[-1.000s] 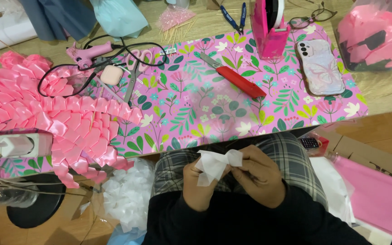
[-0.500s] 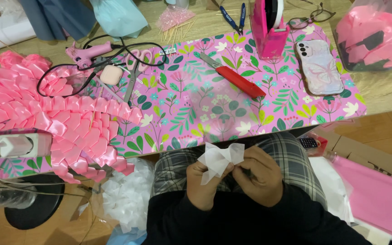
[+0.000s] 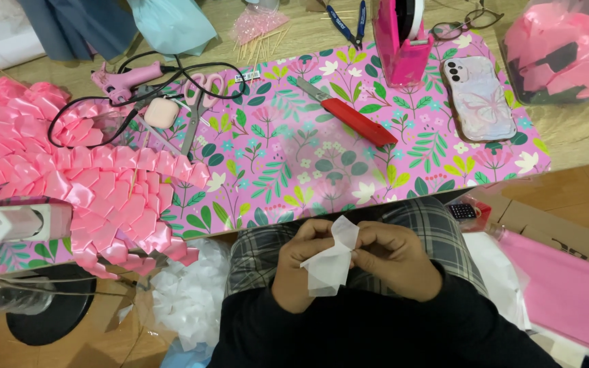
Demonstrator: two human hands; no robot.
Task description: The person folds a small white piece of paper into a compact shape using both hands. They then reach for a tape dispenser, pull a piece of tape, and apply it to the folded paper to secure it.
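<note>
Over my lap, my left hand (image 3: 301,262) and my right hand (image 3: 393,255) pinch a folded piece of white ribbon (image 3: 332,259) between them. The ribbon's top loop stands between my fingertips and its loose end hangs down past my left thumb. Both hands sit just below the near edge of the pink floral mat (image 3: 294,157) on the table. A heap of folded pink ribbon petals (image 3: 83,177) lies on the mat's left side.
A red-handled cutter (image 3: 349,119), pink scissors (image 3: 195,116), pink glue gun (image 3: 127,75) with black cord, phone (image 3: 478,95), pink tape dispenser (image 3: 403,41) and blue pliers (image 3: 349,20) lie on the table. White petals (image 3: 192,293) pile at lower left. Pink paper (image 3: 560,286) lies at right.
The white ribbon has been folded further between my fingers; its loose end now hangs down instead of spreading sideways. My hands stay over my lap.
</note>
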